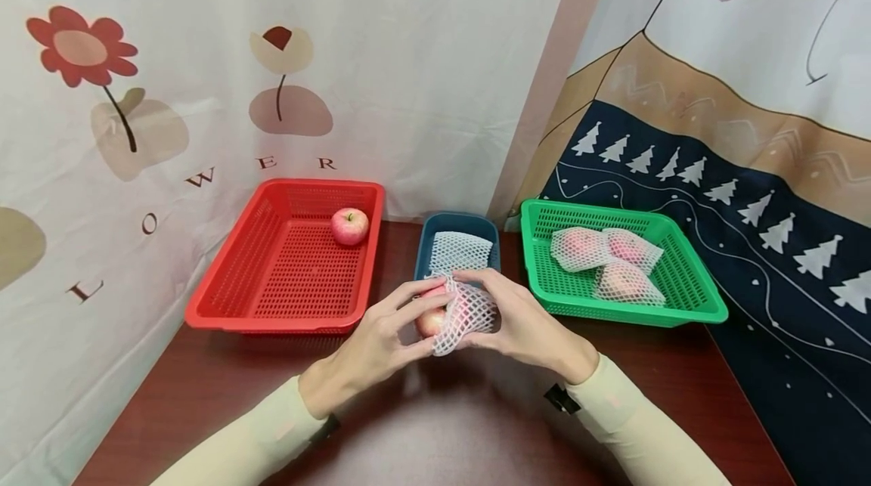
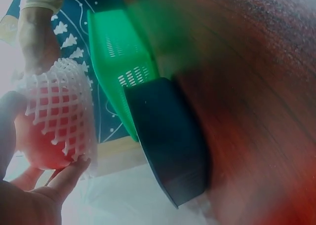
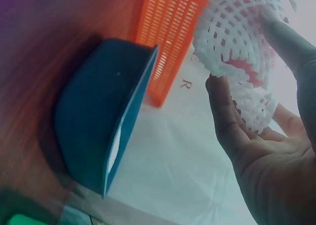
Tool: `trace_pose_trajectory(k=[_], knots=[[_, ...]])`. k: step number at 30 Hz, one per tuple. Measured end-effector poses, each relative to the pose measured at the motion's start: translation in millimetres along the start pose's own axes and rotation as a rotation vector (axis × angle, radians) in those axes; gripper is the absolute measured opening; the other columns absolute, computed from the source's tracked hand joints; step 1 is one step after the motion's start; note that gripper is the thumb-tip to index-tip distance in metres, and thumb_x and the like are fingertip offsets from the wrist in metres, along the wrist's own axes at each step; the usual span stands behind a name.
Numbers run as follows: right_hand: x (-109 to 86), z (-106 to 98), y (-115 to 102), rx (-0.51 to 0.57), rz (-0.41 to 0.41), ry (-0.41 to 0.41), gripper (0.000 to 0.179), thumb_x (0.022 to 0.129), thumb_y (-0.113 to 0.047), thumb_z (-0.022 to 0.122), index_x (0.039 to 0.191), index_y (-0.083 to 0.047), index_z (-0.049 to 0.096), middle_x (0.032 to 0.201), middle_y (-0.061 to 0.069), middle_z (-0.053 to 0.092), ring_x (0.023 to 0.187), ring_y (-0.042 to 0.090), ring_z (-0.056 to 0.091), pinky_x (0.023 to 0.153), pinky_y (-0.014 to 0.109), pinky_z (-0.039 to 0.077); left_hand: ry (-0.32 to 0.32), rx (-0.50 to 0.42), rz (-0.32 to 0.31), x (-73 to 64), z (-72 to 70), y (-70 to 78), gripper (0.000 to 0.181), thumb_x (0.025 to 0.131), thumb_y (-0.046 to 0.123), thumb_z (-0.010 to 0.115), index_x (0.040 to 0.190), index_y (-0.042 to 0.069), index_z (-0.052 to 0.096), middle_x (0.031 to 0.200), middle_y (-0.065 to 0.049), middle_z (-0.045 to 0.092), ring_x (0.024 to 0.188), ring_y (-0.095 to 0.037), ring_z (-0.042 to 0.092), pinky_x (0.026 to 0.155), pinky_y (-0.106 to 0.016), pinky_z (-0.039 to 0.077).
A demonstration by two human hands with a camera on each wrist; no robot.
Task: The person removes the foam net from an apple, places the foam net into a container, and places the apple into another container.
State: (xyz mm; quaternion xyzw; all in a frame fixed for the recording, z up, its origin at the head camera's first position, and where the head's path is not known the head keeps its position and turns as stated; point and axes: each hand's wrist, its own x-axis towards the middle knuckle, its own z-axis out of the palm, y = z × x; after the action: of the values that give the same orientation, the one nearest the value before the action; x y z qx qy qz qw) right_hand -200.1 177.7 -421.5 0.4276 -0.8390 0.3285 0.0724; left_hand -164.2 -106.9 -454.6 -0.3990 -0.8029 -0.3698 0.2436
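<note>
An apple (image 1: 429,322) is held up between both hands above the table, partly inside a white foam net sleeve (image 1: 466,320). My left hand (image 1: 381,335) grips the apple's bare side, its thumb and fingertips at the sleeve's edge. From the other side my right hand (image 1: 531,327) holds the net-covered part. In the left wrist view the netting (image 2: 59,101) covers much of the apple, with red skin bare below. Part of the netting (image 3: 237,35) bunches between thumb and fingers in the right wrist view. Behind the hands, a blue tray (image 1: 425,244) contains flat foam nets (image 1: 460,250).
On the left stands a red basket (image 1: 224,274) with one bare apple (image 1: 350,227) in its far right corner. A green basket (image 1: 687,286) on the right contains three netted apples (image 1: 622,282). A printed curtain (image 1: 422,93) hangs behind the dark red table (image 1: 435,425).
</note>
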Motion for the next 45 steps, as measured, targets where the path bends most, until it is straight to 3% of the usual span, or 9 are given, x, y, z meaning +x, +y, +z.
trace_pose_trajectory(k=[5, 9, 14, 17, 20, 26, 37, 40, 45], knots=[[1.9, -6, 0, -0.012, -0.046, 0.030, 0.089, 0.081, -0.038, 0.108, 0.157, -0.016, 0.066, 0.148, 0.000, 0.074, 0.132, 0.015, 0.073, 0.108, 0.033, 0.067, 0.022, -0.001, 0.004, 0.4, -3.4, -1.4, 0.073, 0.087, 0.012, 0.104, 0.155, 0.013, 0.074, 0.162, -0.017, 0.069, 0.144, -0.032, 0.074, 0.122, -0.033, 0.060], [4.4, -9, -2, -0.027, -0.063, 0.027, 0.084, 0.082, -0.041, 0.107, 0.154, -0.019, 0.070, 0.148, -0.003, 0.073, 0.135, 0.014, 0.072, 0.112, 0.034, 0.065, 0.034, -0.009, 0.002, 1.3, -5.7, -2.4, 0.073, 0.087, 0.010, 0.104, 0.154, 0.012, 0.075, 0.162, -0.018, 0.069, 0.144, -0.034, 0.074, 0.126, -0.027, 0.055], [6.5, -10, -5, -0.073, -0.090, 0.055, 0.081, 0.083, -0.040, 0.107, 0.151, -0.016, 0.073, 0.151, 0.002, 0.072, 0.140, 0.019, 0.071, 0.116, 0.038, 0.065, 0.036, -0.010, 0.002, 1.1, -6.4, -2.7, 0.074, 0.086, 0.010, 0.104, 0.154, 0.012, 0.075, 0.162, -0.018, 0.069, 0.144, -0.033, 0.074, 0.123, -0.034, 0.059], [8.3, -10, -7, -0.091, -0.115, 0.077, 0.078, 0.083, -0.035, 0.107, 0.149, -0.013, 0.074, 0.151, 0.005, 0.073, 0.138, 0.021, 0.072, 0.114, 0.039, 0.067, 0.040, -0.011, 0.002, 1.1, -6.4, -2.6, 0.075, 0.086, 0.010, 0.104, 0.155, 0.012, 0.074, 0.162, -0.017, 0.069, 0.143, -0.032, 0.074, 0.123, -0.032, 0.059], [10.4, -10, -7, -0.100, -0.129, 0.085, 0.075, 0.083, -0.031, 0.107, 0.148, -0.012, 0.075, 0.146, 0.005, 0.076, 0.132, 0.020, 0.075, 0.109, 0.038, 0.069, 0.047, -0.009, 0.002, 1.3, -6.7, -2.5, 0.075, 0.087, 0.009, 0.103, 0.156, 0.012, 0.074, 0.162, -0.017, 0.069, 0.143, -0.032, 0.075, 0.124, -0.026, 0.056], [12.4, -10, -6, -0.136, -0.159, 0.105, 0.060, 0.085, -0.020, 0.105, 0.139, -0.010, 0.083, 0.133, 0.006, 0.081, 0.118, 0.020, 0.080, 0.099, 0.032, 0.071, 0.052, -0.017, 0.007, 0.8, -7.5, -4.0, 0.076, 0.087, 0.008, 0.103, 0.157, 0.010, 0.073, 0.161, -0.018, 0.069, 0.143, -0.034, 0.074, 0.124, -0.032, 0.058], [12.0, -10, 0, -0.141, -0.201, 0.164, 0.033, 0.085, -0.009, 0.102, 0.115, -0.012, 0.088, 0.106, 0.003, 0.081, 0.086, 0.012, 0.074, 0.077, 0.022, 0.067, 0.058, -0.025, 0.001, 0.1, -6.4, -5.1, 0.075, 0.086, 0.007, 0.103, 0.154, 0.007, 0.074, 0.158, -0.019, 0.071, 0.142, -0.033, 0.075, 0.126, -0.013, 0.047], [11.9, -12, 0, -0.148, -0.192, 0.167, 0.029, 0.086, -0.009, 0.102, 0.111, -0.012, 0.088, 0.105, 0.002, 0.079, 0.088, 0.012, 0.074, 0.078, 0.024, 0.068, 0.052, -0.022, -0.011, -0.4, -6.9, -4.9, 0.075, 0.086, 0.008, 0.103, 0.155, 0.009, 0.074, 0.159, -0.017, 0.071, 0.141, -0.032, 0.075, 0.125, -0.012, 0.048], [11.3, -15, -3, -0.144, -0.157, 0.158, 0.025, 0.089, -0.013, 0.102, 0.110, -0.011, 0.089, 0.119, 0.006, 0.081, 0.100, 0.017, 0.078, 0.075, 0.024, 0.066, 0.045, -0.012, -0.025, -1.1, -7.8, -5.0, 0.073, 0.087, 0.010, 0.103, 0.153, 0.010, 0.074, 0.158, -0.016, 0.071, 0.141, -0.031, 0.075, 0.125, -0.012, 0.048]])
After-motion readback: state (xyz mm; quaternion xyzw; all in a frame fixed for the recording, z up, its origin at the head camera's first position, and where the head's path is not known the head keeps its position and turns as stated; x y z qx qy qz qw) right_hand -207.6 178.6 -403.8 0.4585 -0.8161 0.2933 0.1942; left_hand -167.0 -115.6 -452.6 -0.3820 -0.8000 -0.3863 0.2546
